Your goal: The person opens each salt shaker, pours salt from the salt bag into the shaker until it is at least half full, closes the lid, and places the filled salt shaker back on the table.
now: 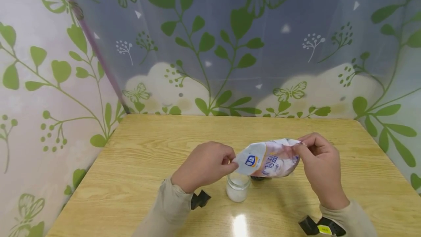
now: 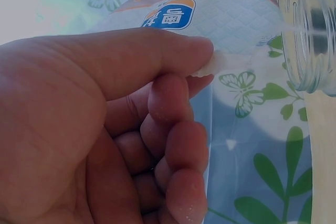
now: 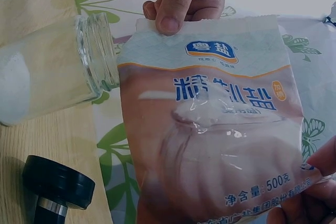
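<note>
A printed plastic salt bag (image 1: 268, 158), white, pink and blue, is held tilted above the table between both hands. My left hand (image 1: 207, 165) pinches its pale top edge between thumb and forefinger, the other fingers curled. At the opposite end, my right hand (image 1: 323, 169) pinches a lower corner of the bag. Under the left end of the bag stands an open glass jar (image 1: 238, 187) with white grains in its lower part. A pale streak shows by the jar's mouth (image 2: 302, 32) in the left wrist view; whether salt is falling I cannot tell.
Behind the jar, partly covered by the bag, is a dark object (image 1: 260, 178); the right wrist view shows its round black top (image 3: 59, 182) and a metal band. The wooden table (image 1: 158, 138) meets leaf-patterned curtains (image 1: 210, 65) at its back and sides.
</note>
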Motion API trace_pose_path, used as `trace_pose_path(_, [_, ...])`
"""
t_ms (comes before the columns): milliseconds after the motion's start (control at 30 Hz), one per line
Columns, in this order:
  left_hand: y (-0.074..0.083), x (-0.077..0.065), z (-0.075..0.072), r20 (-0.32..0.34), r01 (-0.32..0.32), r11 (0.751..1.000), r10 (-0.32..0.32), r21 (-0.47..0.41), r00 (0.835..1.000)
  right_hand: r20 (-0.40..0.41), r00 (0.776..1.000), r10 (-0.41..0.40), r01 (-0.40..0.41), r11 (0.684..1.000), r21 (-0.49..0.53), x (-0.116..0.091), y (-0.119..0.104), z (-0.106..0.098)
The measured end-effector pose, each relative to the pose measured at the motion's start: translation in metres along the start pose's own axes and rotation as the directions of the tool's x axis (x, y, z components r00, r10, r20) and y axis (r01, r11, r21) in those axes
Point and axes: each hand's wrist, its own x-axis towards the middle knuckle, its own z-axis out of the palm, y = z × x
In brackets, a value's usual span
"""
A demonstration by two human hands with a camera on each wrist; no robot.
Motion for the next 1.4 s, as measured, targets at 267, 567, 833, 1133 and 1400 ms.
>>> trace_pose_path(267, [-0.0006,-0.0002,-0.0004,0.000,0.005,1.000,-0.005,0.002,1.000,0.007,1.000,0.005,-0.005,1.000,0.013,0.0014,0.0001,0.0003])
trace_pose_path(567, [-0.0004,-0.0003,-0.0002,-0.004,0.002,1.000,-0.002,0.004,1.000,0.014,1.000,0.003,-0.003,1.000,0.008,0.0013,-0.0005,0.0000])
trace_pose_path(833, [-0.0004,0.0004,0.0004,-0.004,0.003,1.000,-0.003,0.012,1.000,0.018,1.000,0.013,-0.013,1.000,0.015,0.0013,-0.0010,-0.0007])
trace_pose_path(1133, [0.0002,0.0003,0.0003,-0.010,0.001,1.000,-0.001,0.009,1.000,0.015,1.000,0.020,-0.021,0.999,0.033,0.0013,0.0007,-0.0011])
trace_pose_path(1400, [0.0003,0.0000,0.0004,-0.009,-0.002,1.000,0.002,0.013,1.000,0.017,1.000,0.014,-0.014,1.000,0.021,0.0008,0.0001,-0.0012])
